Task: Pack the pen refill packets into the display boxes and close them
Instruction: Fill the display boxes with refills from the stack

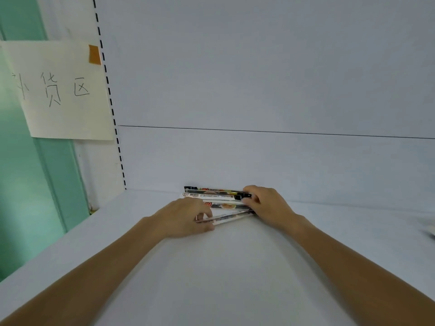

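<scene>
Several long, thin pen refill packets (219, 196) lie stacked and fanned at the back of a white shelf (211, 267), close to the rear wall. My left hand (186, 217) grips the left end of the nearest packets, fingers curled over them. My right hand (266, 201) holds the right ends of the packets, fingers wrapped round them. The packets' middle shows printed labels and a barcode. No display box is in view.
A white back panel (259, 90) rises behind the shelf. A slotted upright (110, 102) runs along its left edge. A handwritten paper sign (58, 90) is taped to the left. A blurred object (432, 229) sits at the right edge.
</scene>
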Demonstrator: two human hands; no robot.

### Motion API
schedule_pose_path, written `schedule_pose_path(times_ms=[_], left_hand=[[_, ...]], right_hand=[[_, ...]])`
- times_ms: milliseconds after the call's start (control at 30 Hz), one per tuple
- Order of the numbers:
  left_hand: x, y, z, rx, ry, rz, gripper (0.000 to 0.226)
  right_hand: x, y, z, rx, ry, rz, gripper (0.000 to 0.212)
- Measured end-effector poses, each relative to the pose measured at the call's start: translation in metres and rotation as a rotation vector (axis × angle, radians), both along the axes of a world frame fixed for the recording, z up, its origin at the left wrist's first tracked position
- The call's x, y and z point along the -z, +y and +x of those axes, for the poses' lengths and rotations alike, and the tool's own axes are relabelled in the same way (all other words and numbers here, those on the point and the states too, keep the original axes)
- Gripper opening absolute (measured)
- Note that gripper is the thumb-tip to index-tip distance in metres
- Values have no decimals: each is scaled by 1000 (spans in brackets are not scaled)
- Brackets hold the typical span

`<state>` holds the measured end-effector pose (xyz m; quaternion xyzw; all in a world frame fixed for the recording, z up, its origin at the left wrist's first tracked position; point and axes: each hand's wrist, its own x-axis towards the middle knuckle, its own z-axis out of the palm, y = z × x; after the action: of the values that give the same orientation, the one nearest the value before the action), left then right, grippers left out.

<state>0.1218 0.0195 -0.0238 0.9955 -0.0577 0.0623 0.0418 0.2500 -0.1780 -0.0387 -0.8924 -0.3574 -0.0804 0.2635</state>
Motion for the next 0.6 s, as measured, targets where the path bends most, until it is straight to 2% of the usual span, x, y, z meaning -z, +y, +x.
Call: schedule_pose_path(times_ms=[100,233,333,433,500,600], left_hand=[[-3,-5,-5,37,-63,285,18],[-4,8,-16,-33,-43,315,18],[-7,27,-28,-141,-59,209,9],[-7,43,-34,-259,-125,45,9],[-6,47,-35,-309,-155,-133,9],[-4,42,-33,-331,-236,-485,11]], right_hand=[[0,5,2,43,22,-54,28],[-1,10,1,71,-50,-73,16],[-5,10,-6,71,-88,-123,10],[-9,12,-15,66,-128,-171,25],[-12,15,-18,49,-194,-215,34],[-16,16,-21,-1,-241,-188,30]])
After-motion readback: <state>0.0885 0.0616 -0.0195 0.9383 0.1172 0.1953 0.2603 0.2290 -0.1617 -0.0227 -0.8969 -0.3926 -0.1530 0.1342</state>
